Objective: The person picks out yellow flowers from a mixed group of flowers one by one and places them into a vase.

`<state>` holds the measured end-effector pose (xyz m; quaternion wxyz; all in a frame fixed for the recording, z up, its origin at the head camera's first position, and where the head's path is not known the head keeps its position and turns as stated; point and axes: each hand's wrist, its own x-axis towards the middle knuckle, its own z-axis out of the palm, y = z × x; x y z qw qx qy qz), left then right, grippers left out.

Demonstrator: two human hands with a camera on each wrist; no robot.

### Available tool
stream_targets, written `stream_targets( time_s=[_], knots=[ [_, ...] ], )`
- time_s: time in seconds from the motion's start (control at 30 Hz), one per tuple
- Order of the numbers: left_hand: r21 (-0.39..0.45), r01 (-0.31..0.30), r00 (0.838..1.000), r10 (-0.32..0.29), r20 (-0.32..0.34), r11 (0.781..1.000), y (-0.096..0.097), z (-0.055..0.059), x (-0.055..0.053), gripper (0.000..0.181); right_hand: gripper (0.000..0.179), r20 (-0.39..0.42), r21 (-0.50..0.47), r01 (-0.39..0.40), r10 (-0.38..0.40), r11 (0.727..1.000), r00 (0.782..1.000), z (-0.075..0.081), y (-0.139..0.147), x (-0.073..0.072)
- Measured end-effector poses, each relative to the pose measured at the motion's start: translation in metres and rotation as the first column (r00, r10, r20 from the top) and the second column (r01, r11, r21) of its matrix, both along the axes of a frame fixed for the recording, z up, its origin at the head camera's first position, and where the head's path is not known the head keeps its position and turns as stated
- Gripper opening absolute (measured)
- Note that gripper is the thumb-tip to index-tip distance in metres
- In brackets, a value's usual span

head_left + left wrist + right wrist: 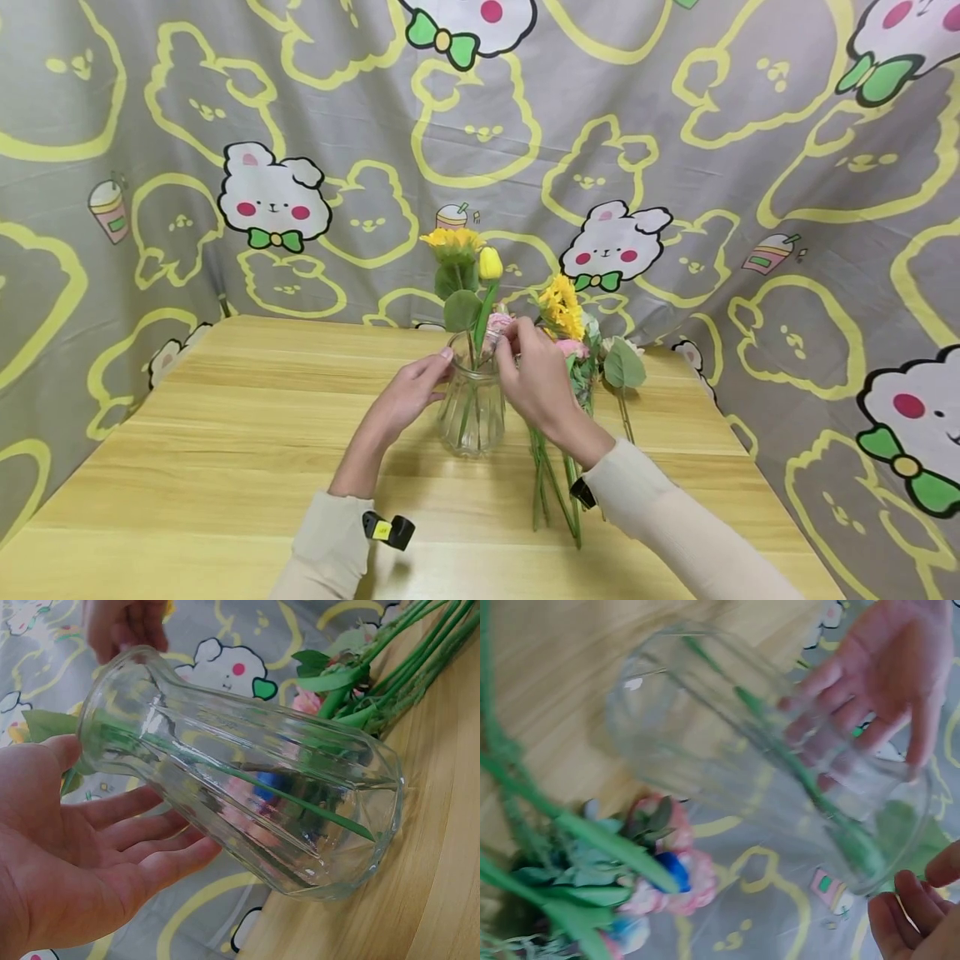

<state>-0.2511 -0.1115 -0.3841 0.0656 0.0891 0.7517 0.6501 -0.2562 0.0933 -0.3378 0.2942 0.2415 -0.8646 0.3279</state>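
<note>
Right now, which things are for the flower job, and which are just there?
For the job:
glass vase
sunflower and yellow tulip standing in it
loose flowers beside it, probably

Just there:
bunny curtain
wooden table
black wrist camera

Wood-grained table (pixel 247 450), clear glass vase (pixel 471 421) upright, flower bunch (pixel 581 377) beside it, leafy stem (pixel 624 365)

- The head camera is looking forward and down from the person's head, taking in the pale yellow wood-grain table (pixel 262 433) and grey cartoon-printed curtain (pixel 360 108) at its widest.
- The left wrist camera is facing the clear ribbed glass vase (pixel 247 847) up close, past the left hand (pixel 82 862).
- The right wrist camera is facing the vase closely from the right hand's (pixel 919 919) side.
- Both wrist views are sharing the slanting vase and both hands.
</note>
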Motion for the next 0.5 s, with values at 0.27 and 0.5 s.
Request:
stream_targets(
  time_s=[0.27,0.5],
  knots=[
    [-0.003,0.007,1.000,-0.007,-0.002,1.000,0.000,0.000,0.001,0.073,0.027,-0.010,0.007,0.077,-0.077,0.997,0.997,-0.017,0.024,-0.008],
    [-0.009,0.007,1.000,-0.007,0.008,1.000,0.000,0.000,0.000,0.074,0.028,0.105,0.089,0.108,-0.117,0.990,0.988,-0.030,0.046,-0.016]
  ],
)
